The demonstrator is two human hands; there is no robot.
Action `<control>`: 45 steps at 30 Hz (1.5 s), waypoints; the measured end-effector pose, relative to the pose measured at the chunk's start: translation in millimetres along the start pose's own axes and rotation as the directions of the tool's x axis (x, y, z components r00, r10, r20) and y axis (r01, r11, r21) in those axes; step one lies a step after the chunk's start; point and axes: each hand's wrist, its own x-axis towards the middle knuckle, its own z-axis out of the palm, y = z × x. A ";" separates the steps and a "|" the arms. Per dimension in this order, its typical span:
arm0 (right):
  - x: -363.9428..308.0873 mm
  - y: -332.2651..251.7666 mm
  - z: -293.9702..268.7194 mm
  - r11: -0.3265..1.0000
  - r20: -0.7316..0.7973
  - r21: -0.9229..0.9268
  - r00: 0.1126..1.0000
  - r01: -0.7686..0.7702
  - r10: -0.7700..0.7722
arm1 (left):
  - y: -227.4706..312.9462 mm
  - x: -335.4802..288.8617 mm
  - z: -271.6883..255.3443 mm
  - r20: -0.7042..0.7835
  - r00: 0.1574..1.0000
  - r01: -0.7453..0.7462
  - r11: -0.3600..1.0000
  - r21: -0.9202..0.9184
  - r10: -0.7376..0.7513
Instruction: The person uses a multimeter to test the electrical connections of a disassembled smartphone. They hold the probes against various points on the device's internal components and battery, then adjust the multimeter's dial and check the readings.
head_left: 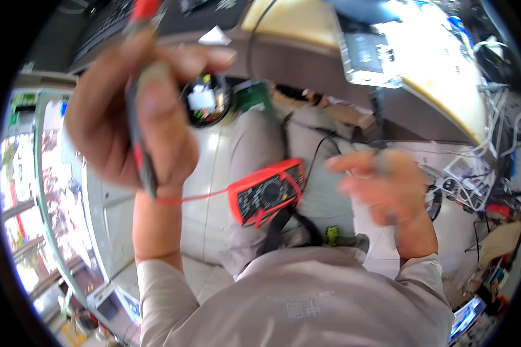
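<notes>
Across the lap, lying on grey trousers (255, 139): red multimeter (266, 192), dial up, long axis slanting from lower left to upper right, sitting between both hands and nearer the right. Raising the left hand (130, 115) well above and left of the meter, clenching around a red-and-grey test probe (138, 124), its long axis running near upright through the fist, tip end pointing up. Trailing a thin red lead (191, 198) from below the wrist rightward to the meter. Pinching a small round black part (205, 101) at the fingertips. Hovering the right hand (382, 185), blurred, fingers loosely spread, seemingly holding nothing.
</notes>
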 end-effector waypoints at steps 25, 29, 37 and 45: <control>-50.3 65.5 114.3 0.430 0.533 -0.353 0.556 0.831 -0.638 | 37.4 -16.5 -28.0 0.173 0.984 -0.026 0.933 0.359 -0.040; -54.2 67.5 87.2 0.460 0.297 -0.355 0.564 0.814 -0.770 | 42.2 -24.8 27.2 0.270 0.922 0.262 0.961 0.085 -0.276; -38.0 24.3 -56.4 0.771 -0.482 -0.462 0.606 0.438 -0.633 | 16.3 18.4 97.5 0.339 0.718 0.671 0.734 -0.107 -0.607; 36.8 21.0 -77.0 0.910 -0.612 -0.098 0.696 0.404 -0.375 | -20.6 15.6 128.6 0.231 0.893 0.379 0.922 0.081 -0.387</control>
